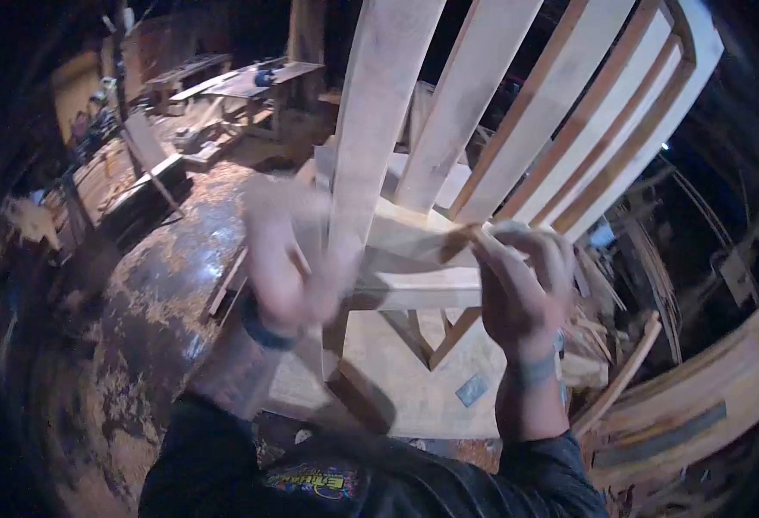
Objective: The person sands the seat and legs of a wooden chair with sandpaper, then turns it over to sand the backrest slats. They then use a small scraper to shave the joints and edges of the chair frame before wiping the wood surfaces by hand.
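A wooden chair with a tall slatted back stands in front of me on a pale wooden board. Smeared by motion, my left hand is beside the leftmost back slat; its fingers are too blurred to tell whether they hold anything. My right hand is over the right side of the seat, its fingers curled and pinching a small thin brown piece that looks like sandpaper. Whether that piece touches the wood cannot be made out.
A small grey rectangular piece lies on the pale board. Wide curved planks and offcuts are piled at right. Shavings cover the floor at left. Farther back stands a workbench with a dark tool on top.
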